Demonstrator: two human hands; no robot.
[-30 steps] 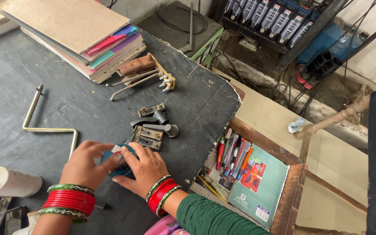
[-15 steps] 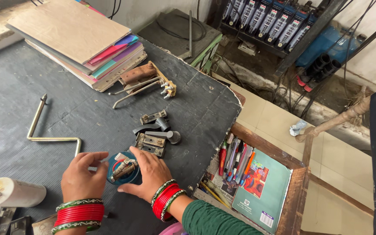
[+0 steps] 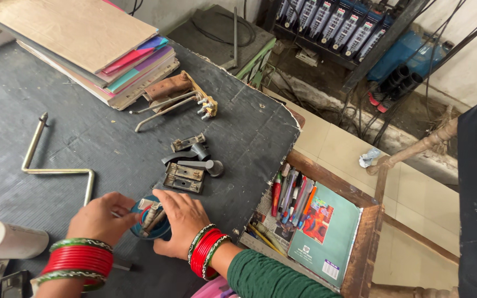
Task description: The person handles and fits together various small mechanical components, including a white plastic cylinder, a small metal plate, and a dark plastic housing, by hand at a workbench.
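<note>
**Both hands cupped around a small blue dish at the near edge of the bench**

The left hand [image 3: 101, 216] and right hand [image 3: 180, 218] sit close together on the dark bench [image 3: 56, 138], one on each side of a small round blue dish [image 3: 151, 219]. The left hand's fingers are loosely curled, its fingertips touching the dish's left rim. The right hand lies flatter, palm down, fingers spread a little and bent over the dish's right rim and top edge. Neither hand is closed tight; both rest against the dish rather than lifting it. Inside the dish lie a few small metal parts [image 3: 149, 214], too small to tell apart. Both wrists carry red and green bangles [image 3: 78, 259].

Just beyond the hands lies a cluster of grey metal pieces [image 3: 189, 165]: flat plates and a lever-shaped part, near the dish but not touching it. Further back is a wooden-handled tool with metal prongs [image 3: 178, 96], beside a stack of boards and coloured books [image 3: 89, 49]. To the left a bent brass rod [image 3: 56, 168] lies flat, and a white roll [image 3: 6, 240] sits at the near-left corner. To the right of the bench, an open wooden drawer [image 3: 368, 243] holds pens [image 3: 291, 196] and a green booklet [image 3: 327, 234].
</note>
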